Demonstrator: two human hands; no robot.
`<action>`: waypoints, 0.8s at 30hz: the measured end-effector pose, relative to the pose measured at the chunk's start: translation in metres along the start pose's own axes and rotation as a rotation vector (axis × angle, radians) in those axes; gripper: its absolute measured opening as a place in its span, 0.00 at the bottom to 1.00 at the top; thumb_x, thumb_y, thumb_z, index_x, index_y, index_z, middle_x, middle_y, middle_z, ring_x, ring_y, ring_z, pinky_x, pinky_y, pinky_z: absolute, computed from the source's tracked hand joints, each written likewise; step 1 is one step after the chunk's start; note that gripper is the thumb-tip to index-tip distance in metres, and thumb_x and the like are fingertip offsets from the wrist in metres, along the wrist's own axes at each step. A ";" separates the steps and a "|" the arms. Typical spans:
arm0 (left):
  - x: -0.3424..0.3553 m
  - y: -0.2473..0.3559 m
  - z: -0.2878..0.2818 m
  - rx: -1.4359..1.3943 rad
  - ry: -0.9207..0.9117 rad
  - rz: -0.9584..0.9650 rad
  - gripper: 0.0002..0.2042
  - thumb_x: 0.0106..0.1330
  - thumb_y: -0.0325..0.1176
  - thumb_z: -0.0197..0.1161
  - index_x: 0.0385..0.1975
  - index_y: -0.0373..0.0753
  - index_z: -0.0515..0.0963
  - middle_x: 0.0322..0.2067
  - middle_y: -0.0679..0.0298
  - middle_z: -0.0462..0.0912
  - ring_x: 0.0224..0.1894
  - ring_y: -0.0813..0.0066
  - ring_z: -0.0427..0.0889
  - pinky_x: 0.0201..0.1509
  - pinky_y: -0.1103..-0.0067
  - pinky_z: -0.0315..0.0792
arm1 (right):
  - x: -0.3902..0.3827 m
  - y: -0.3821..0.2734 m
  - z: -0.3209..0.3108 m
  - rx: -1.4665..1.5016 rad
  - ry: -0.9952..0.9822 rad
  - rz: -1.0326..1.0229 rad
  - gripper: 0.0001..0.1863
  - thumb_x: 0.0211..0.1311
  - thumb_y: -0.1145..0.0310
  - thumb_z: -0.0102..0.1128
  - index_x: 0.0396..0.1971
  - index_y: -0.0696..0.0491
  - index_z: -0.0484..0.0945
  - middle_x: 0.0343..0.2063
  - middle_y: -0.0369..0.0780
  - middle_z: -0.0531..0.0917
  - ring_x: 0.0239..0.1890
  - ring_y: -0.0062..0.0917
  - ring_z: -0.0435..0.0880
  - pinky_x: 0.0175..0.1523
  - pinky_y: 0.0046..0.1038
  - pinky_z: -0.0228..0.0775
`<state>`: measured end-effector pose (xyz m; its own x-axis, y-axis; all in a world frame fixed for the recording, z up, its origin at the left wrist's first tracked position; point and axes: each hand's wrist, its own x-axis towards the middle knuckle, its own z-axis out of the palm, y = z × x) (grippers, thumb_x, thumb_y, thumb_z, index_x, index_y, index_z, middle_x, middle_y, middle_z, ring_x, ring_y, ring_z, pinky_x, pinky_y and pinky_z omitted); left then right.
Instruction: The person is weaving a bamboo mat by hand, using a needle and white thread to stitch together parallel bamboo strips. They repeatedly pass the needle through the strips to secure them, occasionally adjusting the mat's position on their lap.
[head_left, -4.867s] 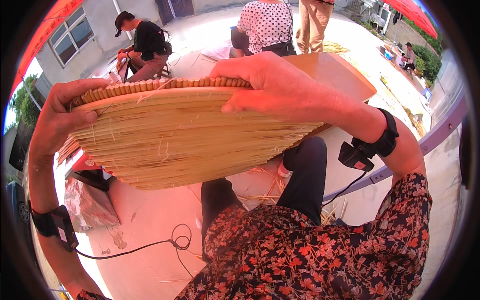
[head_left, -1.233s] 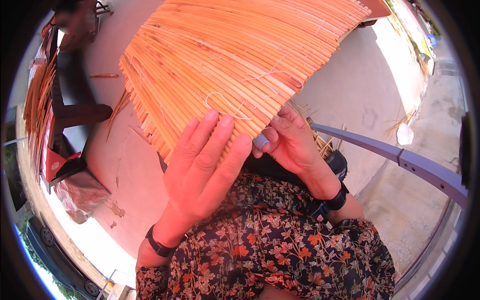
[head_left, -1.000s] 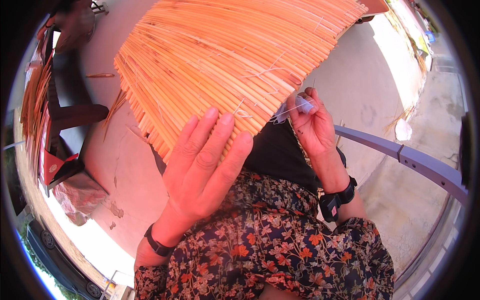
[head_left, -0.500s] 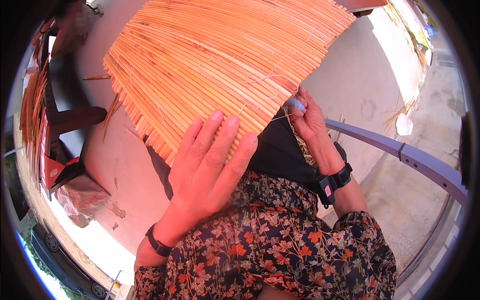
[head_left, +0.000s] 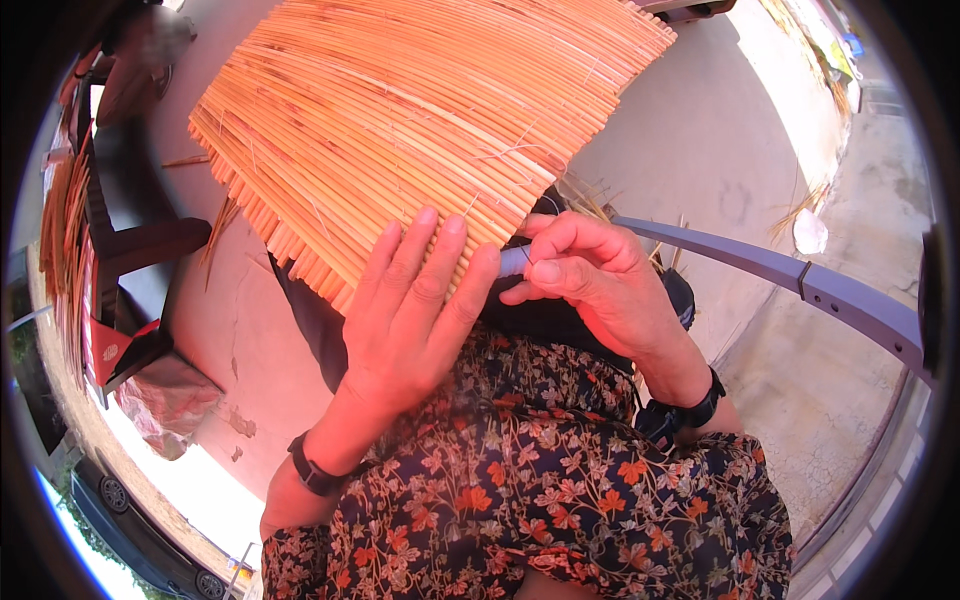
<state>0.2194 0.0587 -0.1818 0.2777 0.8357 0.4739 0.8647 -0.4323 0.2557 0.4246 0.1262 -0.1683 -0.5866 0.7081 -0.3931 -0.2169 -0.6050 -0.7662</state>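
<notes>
Over a dark-clad lap, before a person's floral top, a fan-shaped mat of slender stalks slants away, loose white thread curling across its surface. The left hand lies with fingers outstretched on the mat's near edge; whether it clamps from beneath cannot be told. Just beside the corner, the right hand holds thumb and forefinger nearly together at a pale blue item; anything pinched between is too small to make out. 2 dark bands circle the wrists.

Stalk mat cut off at top; underside hidden.
</notes>
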 end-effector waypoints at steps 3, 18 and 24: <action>-0.001 -0.003 0.008 -0.056 0.048 -0.012 0.18 0.61 0.27 0.61 0.53 0.37 0.77 0.52 0.50 0.80 0.56 0.52 0.80 0.59 0.59 0.74 | 0.014 -0.001 0.004 0.118 -0.002 0.069 0.06 0.67 0.73 0.59 0.38 0.60 0.77 0.37 0.38 0.82 0.39 0.26 0.86 0.49 0.28 0.81; -0.007 -0.045 -0.022 -0.049 -0.203 0.016 0.25 0.61 0.28 0.59 0.61 0.40 0.70 0.58 0.58 0.78 0.65 0.60 0.73 0.73 0.59 0.54 | 0.018 0.001 0.013 0.000 0.113 0.062 0.07 0.67 0.72 0.60 0.38 0.61 0.78 0.33 0.38 0.83 0.34 0.25 0.86 0.44 0.23 0.81; -0.005 -0.040 -0.020 -0.036 -0.166 0.092 0.18 0.61 0.28 0.59 0.53 0.40 0.78 0.55 0.59 0.81 0.62 0.62 0.76 0.73 0.60 0.56 | 0.016 0.002 0.017 -0.013 0.120 0.069 0.08 0.67 0.71 0.60 0.38 0.61 0.78 0.33 0.38 0.82 0.34 0.26 0.87 0.44 0.23 0.80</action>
<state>0.1746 0.0648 -0.1778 0.4225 0.8353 0.3517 0.8177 -0.5187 0.2496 0.4011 0.1303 -0.1675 -0.5016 0.7044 -0.5023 -0.1687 -0.6491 -0.7417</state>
